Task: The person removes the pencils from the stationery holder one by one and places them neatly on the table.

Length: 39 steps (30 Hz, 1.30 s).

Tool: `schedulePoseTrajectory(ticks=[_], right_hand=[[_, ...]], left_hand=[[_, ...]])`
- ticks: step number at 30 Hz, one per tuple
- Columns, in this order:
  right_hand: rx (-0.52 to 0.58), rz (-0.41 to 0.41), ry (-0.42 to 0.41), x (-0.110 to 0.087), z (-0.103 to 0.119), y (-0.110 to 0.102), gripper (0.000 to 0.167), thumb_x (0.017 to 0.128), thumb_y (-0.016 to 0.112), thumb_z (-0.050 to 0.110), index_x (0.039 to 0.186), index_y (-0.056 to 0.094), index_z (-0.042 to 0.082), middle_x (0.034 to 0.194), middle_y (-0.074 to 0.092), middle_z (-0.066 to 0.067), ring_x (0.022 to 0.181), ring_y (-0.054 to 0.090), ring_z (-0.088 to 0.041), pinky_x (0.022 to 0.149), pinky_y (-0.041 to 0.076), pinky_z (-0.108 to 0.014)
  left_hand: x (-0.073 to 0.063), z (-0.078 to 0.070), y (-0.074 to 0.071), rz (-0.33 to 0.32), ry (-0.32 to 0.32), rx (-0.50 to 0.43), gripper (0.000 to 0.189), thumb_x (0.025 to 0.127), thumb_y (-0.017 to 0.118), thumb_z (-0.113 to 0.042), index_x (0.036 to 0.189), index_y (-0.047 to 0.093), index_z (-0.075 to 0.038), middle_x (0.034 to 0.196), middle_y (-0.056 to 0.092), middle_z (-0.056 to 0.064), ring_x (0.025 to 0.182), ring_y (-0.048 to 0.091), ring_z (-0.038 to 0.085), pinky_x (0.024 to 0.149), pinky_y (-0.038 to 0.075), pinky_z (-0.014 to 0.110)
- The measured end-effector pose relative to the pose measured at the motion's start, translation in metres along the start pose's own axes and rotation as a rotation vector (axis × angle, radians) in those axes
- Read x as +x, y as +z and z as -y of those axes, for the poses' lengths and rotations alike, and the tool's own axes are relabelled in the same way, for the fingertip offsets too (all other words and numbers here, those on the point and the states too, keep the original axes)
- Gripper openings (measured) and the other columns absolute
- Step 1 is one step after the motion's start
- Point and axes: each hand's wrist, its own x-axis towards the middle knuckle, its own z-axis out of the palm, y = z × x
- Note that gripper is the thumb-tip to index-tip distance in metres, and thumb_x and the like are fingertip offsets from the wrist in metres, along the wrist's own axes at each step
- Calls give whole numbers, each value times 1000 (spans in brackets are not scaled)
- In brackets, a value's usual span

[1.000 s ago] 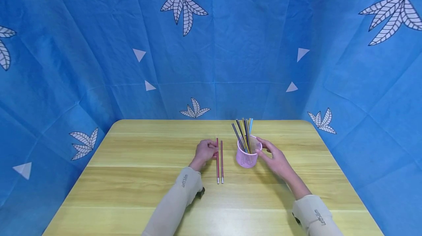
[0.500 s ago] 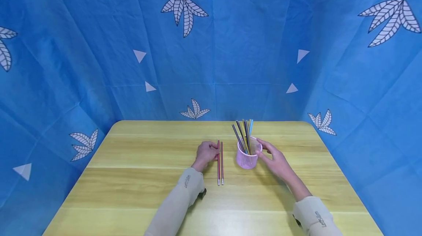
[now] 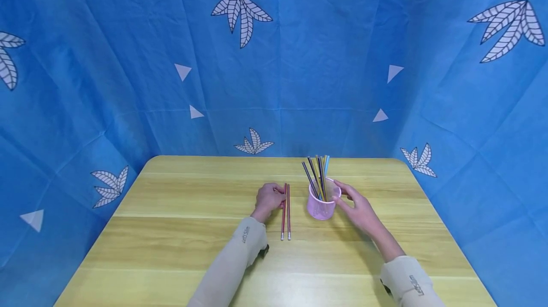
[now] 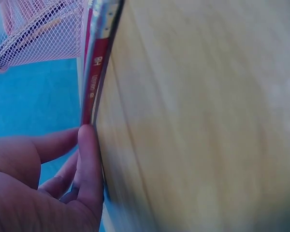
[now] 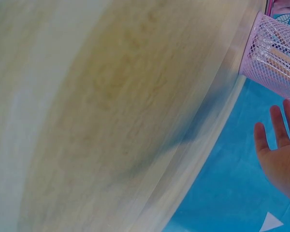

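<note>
My left hand (image 3: 269, 196) pinches a red pencil (image 3: 283, 221) between thumb and fingers near its far end; the left wrist view shows the letters HB on a red pencil (image 4: 93, 79). Just right of it lies a second dark red pencil (image 3: 288, 221), nearly parallel, both with their eraser ends toward me. A pink mesh pencil cup (image 3: 320, 209) stands upright further right, with several dark, yellow and light blue pencils (image 3: 318, 178) leaning in it. My right hand (image 3: 357, 207) holds the cup's right side at the rim between thumb and fingers, its other fingers (image 5: 279, 126) extended.
Both hands work over a light wooden table (image 3: 171, 250) with rounded far corners. A blue patterned cloth (image 3: 325, 59) hangs behind the table and along both sides.
My left hand has shifted slightly right with its pencil. The pencil's far end now tilts closer to the second pencil. My right hand and the cup have stayed in place.
</note>
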Motion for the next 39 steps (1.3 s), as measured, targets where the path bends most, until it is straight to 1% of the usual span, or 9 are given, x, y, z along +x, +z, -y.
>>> schedulePoseTrajectory(ticks=[13, 17, 21, 25, 28, 30, 33, 36, 39], right_hand=[[12, -2, -6, -1, -1, 1, 56, 105, 61, 29, 155, 44, 8, 146, 57, -24, 134, 54, -44, 117, 42, -63], [17, 3, 0, -2, 0, 1, 57, 106, 61, 30, 155, 44, 8, 146, 57, -24, 135, 54, -43, 118, 42, -62], [12, 5, 0, -2, 0, 0, 57, 106, 60, 30, 156, 43, 8, 147, 57, -24, 135, 54, -44, 118, 41, -63], [11, 6, -2, -1, 0, 0, 57, 106, 60, 31, 156, 43, 10, 147, 57, -23, 135, 53, -44, 118, 41, -63], [12, 4, -2, 0, 0, 0, 57, 106, 60, 32, 156, 43, 10, 147, 57, -23, 135, 54, -44, 118, 41, -63], [11, 2, -2, 0, -1, 0, 57, 106, 60, 31, 156, 44, 9, 147, 57, -23, 135, 54, -44, 117, 42, -63], [10, 5, 0, 0, -2, 0, 57, 106, 60, 32, 156, 43, 8, 147, 56, -24, 135, 54, -44, 117, 42, -63], [12, 9, 4, 0, -2, 1, 58, 106, 60, 33, 156, 43, 9, 148, 56, -24, 135, 54, -44, 118, 41, -62], [8, 7, 7, 0, -1, 1, 58, 106, 60, 33, 156, 43, 9, 148, 56, -24, 136, 53, -44, 118, 41, -63]], left_hand=[[-1, 1, 2, -11, 7, 16, 20, 89, 73, 1, 109, 71, -3, 89, 72, 9, 65, 65, 15, 57, 60, 22], [-2, 3, 0, 1, 15, 0, 22, 90, 73, 0, 111, 71, -3, 91, 72, 9, 67, 65, 15, 58, 60, 22], [-1, 4, -3, 33, 24, -56, 24, 91, 73, -1, 114, 69, -2, 93, 72, 11, 69, 66, 16, 62, 62, 23], [0, 3, -8, 61, 57, -150, 27, 91, 71, 3, 117, 67, 2, 98, 72, 17, 72, 67, 20, 68, 64, 29], [1, -1, -9, 72, 100, -197, 28, 91, 70, 4, 119, 67, 4, 100, 71, 18, 76, 69, 24, 72, 66, 35], [1, -4, -9, 80, 138, -213, 29, 92, 71, 3, 121, 68, 4, 103, 70, 16, 81, 71, 27, 77, 67, 37], [2, -8, -7, 96, 218, -199, 31, 93, 73, -4, 123, 68, 1, 109, 70, 14, 91, 71, 26, 85, 66, 39], [-1, -14, -3, 134, 267, -210, 35, 94, 75, -9, 127, 68, -2, 118, 70, 15, 101, 68, 25, 92, 63, 39], [-5, -22, 3, 203, 279, -283, 39, 94, 75, -11, 131, 66, -5, 128, 67, 19, 109, 67, 25, 98, 61, 41]])
